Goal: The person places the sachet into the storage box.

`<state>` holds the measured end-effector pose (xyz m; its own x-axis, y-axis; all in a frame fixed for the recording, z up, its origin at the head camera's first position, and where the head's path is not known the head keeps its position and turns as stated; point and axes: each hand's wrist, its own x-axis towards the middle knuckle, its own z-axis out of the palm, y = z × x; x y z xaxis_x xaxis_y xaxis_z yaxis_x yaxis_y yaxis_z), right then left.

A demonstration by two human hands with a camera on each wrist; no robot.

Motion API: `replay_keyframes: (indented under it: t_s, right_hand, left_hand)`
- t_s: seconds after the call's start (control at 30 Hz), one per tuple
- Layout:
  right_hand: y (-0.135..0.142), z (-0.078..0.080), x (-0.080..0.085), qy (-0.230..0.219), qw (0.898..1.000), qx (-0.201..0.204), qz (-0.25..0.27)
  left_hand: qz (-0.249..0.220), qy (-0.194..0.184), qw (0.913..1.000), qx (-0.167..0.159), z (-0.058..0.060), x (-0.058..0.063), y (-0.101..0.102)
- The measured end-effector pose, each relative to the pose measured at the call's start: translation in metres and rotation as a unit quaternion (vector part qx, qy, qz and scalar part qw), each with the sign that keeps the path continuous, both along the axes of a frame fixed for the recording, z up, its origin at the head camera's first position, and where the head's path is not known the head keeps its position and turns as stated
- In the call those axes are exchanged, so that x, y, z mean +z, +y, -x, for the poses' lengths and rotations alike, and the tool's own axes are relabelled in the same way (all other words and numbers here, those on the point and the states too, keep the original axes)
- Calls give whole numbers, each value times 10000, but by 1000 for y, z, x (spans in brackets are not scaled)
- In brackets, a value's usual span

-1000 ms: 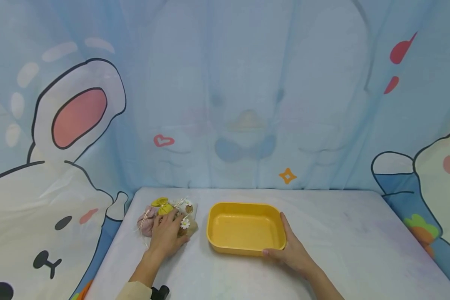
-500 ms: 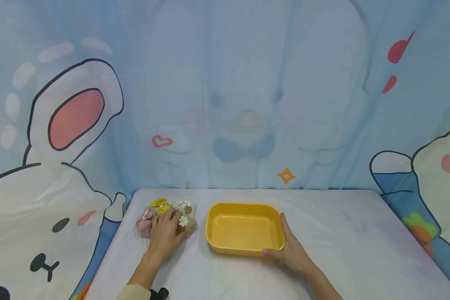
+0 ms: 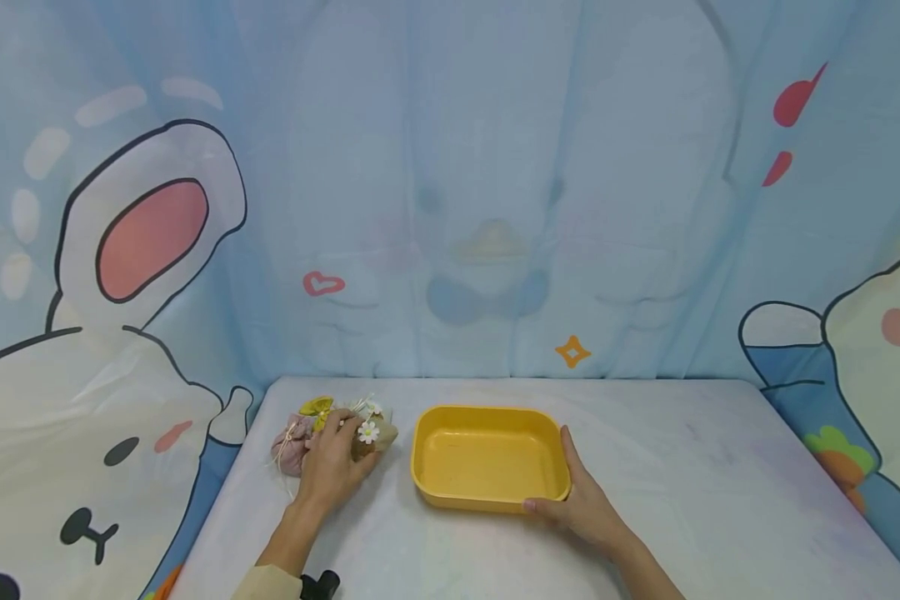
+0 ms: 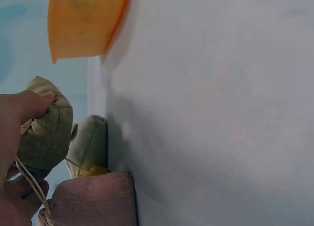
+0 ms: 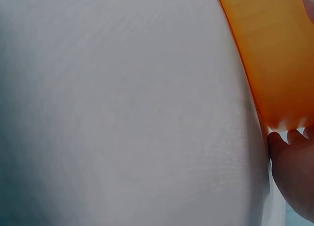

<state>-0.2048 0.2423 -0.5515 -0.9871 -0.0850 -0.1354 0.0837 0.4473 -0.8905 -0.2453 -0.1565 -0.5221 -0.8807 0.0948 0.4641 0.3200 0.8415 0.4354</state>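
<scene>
My left hand (image 3: 332, 468) pinches a khaki cloth pouch (image 3: 385, 435) with a white daisy on it, at the left of the table. In the left wrist view, the thumb presses on this pouch (image 4: 46, 138), which is raised off the table, its cord hanging down. Close by lie a dusty pink pouch (image 3: 291, 450), a yellow pouch (image 3: 317, 407) and a pale pouch (image 4: 88, 145). My right hand (image 3: 591, 510) grips the right side of a yellow rectangular tub (image 3: 472, 503), thumb at its front corner and fingers along its side. Nothing shows inside the tub.
A white cloth covers the table (image 3: 705, 492). Behind it hangs a blue curtain (image 3: 495, 167) with cartoon prints, which also runs down both sides. A black strap device (image 3: 319, 585) sits at my left wrist, by the sleeve.
The left fingers have closed on the khaki pouch and raised it slightly, shifting it a little to the right. My right hand and the tub have stayed put.
</scene>
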Motion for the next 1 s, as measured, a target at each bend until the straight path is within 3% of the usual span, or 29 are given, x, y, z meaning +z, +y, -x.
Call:
replay_keyframes:
  t_s: [0.17,0.3,0.57,0.7,0.8,1.0]
  right_hand:
    - [0,0,-2,-75,10000,-33,-54]
    - [-1,-1,-1,-143,9998,-74,-113]
    - [-3,-2,2,-170,9996,-136,-201]
    - [-3,-1,1,-85,9997,-93,-212]
    - [-2,0,-1,-69,9997,-73,-212]
    - [0,0,-2,-33,9998,-65,-201]
  left_hand:
    - [-424,-48,9991,-68,1,5,5]
    - [-1031,-87,9945,-167,5,10,11]
    - [-2213,-640,9713,-598,12,26,31]
    - [-2705,-1039,9531,-871,15,31,43]
    - [-2893,-1224,9441,-1003,18,32,51]
    - [-2955,-1333,9380,-1228,23,30,66]
